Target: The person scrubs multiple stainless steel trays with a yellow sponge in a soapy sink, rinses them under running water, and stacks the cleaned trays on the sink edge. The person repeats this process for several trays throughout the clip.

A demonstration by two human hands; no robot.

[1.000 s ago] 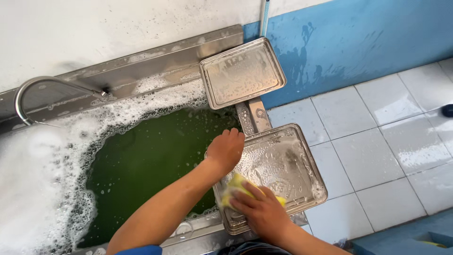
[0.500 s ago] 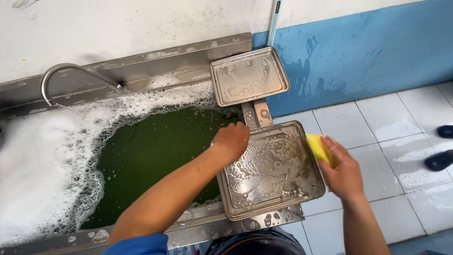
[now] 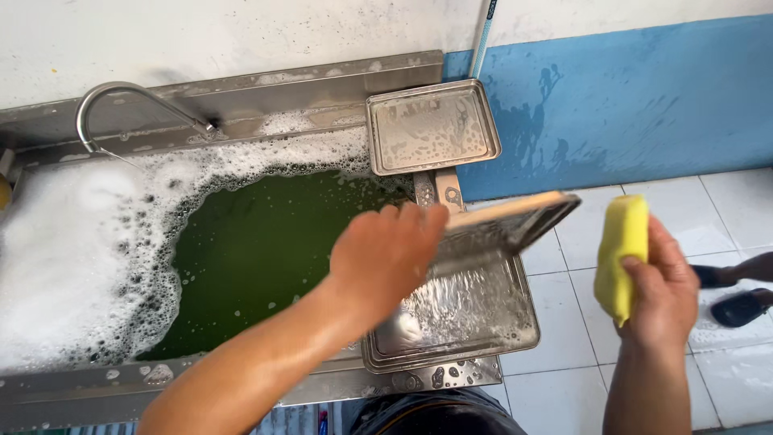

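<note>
The left hand [image 3: 386, 254] has its grip pinched on one end of a metal tray [image 3: 503, 224], which it holds tilted up on edge; the tray is motion-blurred, so its surface is hard to make out. It hangs over a second, soapy tray [image 3: 475, 322] lying flat at the sink's right end, partly hidden behind the hand and the lifted tray. At 3 o'clock from the lifted tray, well apart from it, the right hand [image 3: 664, 290] has its grip closed around a yellow sponge [image 3: 620, 250] held upright over the tiled floor [image 3: 564, 387]. A third tray [image 3: 431, 125] lies at 12 o'clock, against the wall. The sink [image 3: 241, 105] holds green water [image 3: 258, 250] ringed with foam [image 3: 72, 258], under a curved tap [image 3: 113, 97]. A dark shoe [image 3: 741, 306] is cut off at the right edge.
</note>
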